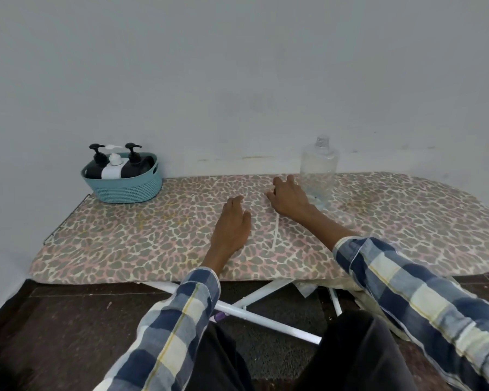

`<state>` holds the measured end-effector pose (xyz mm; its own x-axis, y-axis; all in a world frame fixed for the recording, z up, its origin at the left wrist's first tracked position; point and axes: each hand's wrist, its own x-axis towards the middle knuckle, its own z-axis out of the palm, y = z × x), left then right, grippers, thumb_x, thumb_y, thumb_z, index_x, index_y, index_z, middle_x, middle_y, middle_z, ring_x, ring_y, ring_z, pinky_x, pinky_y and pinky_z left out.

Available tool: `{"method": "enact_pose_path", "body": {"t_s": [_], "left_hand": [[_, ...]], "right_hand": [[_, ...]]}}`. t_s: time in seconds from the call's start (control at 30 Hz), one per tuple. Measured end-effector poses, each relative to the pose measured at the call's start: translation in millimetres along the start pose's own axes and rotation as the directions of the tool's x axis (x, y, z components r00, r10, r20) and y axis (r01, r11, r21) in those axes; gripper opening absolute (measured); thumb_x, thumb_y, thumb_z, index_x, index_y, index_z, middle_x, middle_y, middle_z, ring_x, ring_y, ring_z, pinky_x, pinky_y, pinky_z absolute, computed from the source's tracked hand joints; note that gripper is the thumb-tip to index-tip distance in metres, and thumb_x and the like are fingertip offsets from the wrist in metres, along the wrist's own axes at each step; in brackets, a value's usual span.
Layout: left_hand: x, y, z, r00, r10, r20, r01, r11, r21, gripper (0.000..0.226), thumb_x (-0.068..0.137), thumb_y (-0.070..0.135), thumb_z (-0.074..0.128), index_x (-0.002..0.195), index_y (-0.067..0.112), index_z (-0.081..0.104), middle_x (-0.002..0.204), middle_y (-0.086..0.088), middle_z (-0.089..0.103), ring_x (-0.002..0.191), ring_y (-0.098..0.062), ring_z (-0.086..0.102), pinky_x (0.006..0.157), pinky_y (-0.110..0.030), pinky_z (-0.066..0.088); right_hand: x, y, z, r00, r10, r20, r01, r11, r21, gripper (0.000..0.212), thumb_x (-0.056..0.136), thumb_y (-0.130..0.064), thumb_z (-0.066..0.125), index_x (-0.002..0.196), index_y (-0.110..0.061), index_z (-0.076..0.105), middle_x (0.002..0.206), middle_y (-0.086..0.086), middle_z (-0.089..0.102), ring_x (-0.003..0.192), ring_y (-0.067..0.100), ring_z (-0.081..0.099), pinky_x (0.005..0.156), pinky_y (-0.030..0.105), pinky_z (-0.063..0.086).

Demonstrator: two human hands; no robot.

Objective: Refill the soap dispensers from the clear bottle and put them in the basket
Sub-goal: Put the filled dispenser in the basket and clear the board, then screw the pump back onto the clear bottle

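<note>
A teal basket (pixel 124 190) stands at the back left of the leopard-print ironing board (pixel 124 244). Inside it are a black pump dispenser (pixel 94 166), a white one (pixel 113 167) and another black one (pixel 137 162). The clear bottle (pixel 319 167) stands uncapped at the back, near the wall, and looks almost empty. My left hand (pixel 233 224) rests flat on the board with straight fingers. My right hand (pixel 287 200) lies on the board just left of the bottle's base, fingers loosely bent, holding nothing.
A grey wall rises directly behind the board. White metal legs (pixel 266 317) of the board cross on the dark floor below its front edge. My knees in dark trousers (pixel 350 356) are close under the near edge.
</note>
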<state>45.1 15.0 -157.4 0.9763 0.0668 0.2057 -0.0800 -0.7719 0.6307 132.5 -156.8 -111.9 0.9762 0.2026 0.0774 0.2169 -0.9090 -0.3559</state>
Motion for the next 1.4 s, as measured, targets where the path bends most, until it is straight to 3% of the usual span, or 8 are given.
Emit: {"method": "enact_pose_path", "body": {"t_s": [0.17, 0.37, 0.73, 0.8, 0.97, 1.2, 1.3, 1.4], "left_hand": [[-1, 2, 0, 1.000, 0.022, -0.010, -0.022, 0.999, 0.030, 0.047, 0.114, 0.024, 0.043, 0.157, 0.007, 0.042, 0.159, -0.010, 0.043, 0.146, -0.027, 0.043, 0.115, -0.042, 0.041], [-2, 3, 1, 0.998, 0.043, -0.041, -0.041, 0.998, 0.050, 0.040, 0.114, 0.019, 0.041, 0.151, 0.006, 0.049, 0.152, -0.011, 0.048, 0.137, -0.027, 0.048, 0.108, -0.039, 0.042], [7, 22, 2, 0.990, -0.006, -0.138, 0.014, 0.998, 0.055, 0.023, 0.111, 0.023, 0.044, 0.117, 0.019, 0.066, 0.127, 0.002, 0.062, 0.103, -0.015, 0.064, 0.087, -0.034, 0.049], [16, 44, 5, 0.986, -0.009, -0.164, 0.007, 1.000, -0.010, 0.023, 0.110, 0.024, 0.047, 0.122, 0.019, 0.066, 0.130, 0.000, 0.065, 0.112, -0.019, 0.066, 0.095, -0.037, 0.052], [46, 119, 17, 0.989, 0.009, -0.148, -0.045, 0.969, -0.242, 0.050, 0.105, 0.013, 0.063, 0.152, 0.007, 0.047, 0.150, -0.015, 0.056, 0.136, -0.030, 0.056, 0.112, -0.043, 0.048], [66, 173, 48, 0.992, 0.117, 0.048, -0.099, 0.956, -0.275, 0.132, 0.067, 0.045, 0.082, 0.168, 0.015, 0.001, 0.170, -0.014, 0.016, 0.156, -0.034, 0.021, 0.129, -0.053, 0.020], [74, 181, 65, 0.997, 0.080, -0.002, -0.075, 0.927, -0.368, 0.138, 0.064, 0.050, 0.097, 0.165, 0.034, 0.004, 0.168, -0.006, 0.023, 0.154, -0.031, 0.029, 0.126, -0.052, 0.032], [81, 186, 76, 0.991, 0.045, -0.123, -0.092, 0.908, -0.408, 0.117, 0.073, 0.039, 0.098, 0.160, 0.026, 0.021, 0.149, -0.006, 0.046, 0.138, -0.027, 0.053, 0.114, -0.048, 0.050]], "right_hand": [[12, -1, 6, 1.000, 0.008, -0.008, -0.008, 1.000, -0.002, 0.046, 0.108, -0.033, 0.054, 0.144, -0.004, 0.051, 0.146, 0.027, 0.049, 0.126, 0.043, 0.058, 0.100, 0.047, 0.050], [6, -4, -3, 0.983, -0.092, -0.159, 0.128, 0.963, 0.235, 0.012, 0.092, -0.017, 0.068, 0.100, -0.010, 0.063, 0.095, 0.009, 0.069, 0.086, 0.028, 0.066, 0.076, 0.041, 0.054], [-25, -2, -109, 0.856, -0.052, -0.515, 0.400, 0.699, 0.593, 0.015, 0.093, -0.027, 0.075, 0.104, -0.023, 0.066, 0.098, -0.006, 0.075, 0.075, 0.001, 0.067, 0.073, 0.024, 0.057], [-32, 7, -128, 0.831, -0.009, -0.557, 0.417, 0.674, 0.610, 0.015, 0.095, -0.026, 0.075, 0.107, -0.021, 0.067, 0.095, -0.006, 0.073, 0.069, 0.001, 0.064, 0.070, 0.021, 0.055], [-44, 43, -160, 0.766, 0.161, -0.623, 0.418, 0.611, 0.672, 0.017, 0.096, -0.026, 0.075, 0.110, -0.020, 0.067, 0.096, -0.005, 0.074, 0.065, 0.014, 0.069, 0.070, 0.025, 0.058], [-57, 110, -186, 0.720, 0.431, -0.544, 0.361, 0.436, 0.824, 0.019, 0.100, -0.021, 0.072, 0.115, -0.011, 0.065, 0.099, 0.007, 0.075, 0.070, 0.016, 0.072, 0.066, 0.024, 0.060], [-61, 134, -191, 0.707, 0.525, -0.474, 0.340, 0.336, 0.879, 0.021, 0.100, -0.020, 0.071, 0.117, -0.009, 0.063, 0.102, 0.009, 0.073, 0.074, 0.020, 0.072, 0.067, 0.023, 0.060], [-65, 152, -192, 0.696, 0.579, -0.426, 0.339, 0.257, 0.905, 0.020, 0.100, -0.018, 0.071, 0.115, -0.010, 0.061, 0.108, 0.015, 0.072, 0.075, 0.022, 0.071, 0.068, 0.023, 0.061]]}}
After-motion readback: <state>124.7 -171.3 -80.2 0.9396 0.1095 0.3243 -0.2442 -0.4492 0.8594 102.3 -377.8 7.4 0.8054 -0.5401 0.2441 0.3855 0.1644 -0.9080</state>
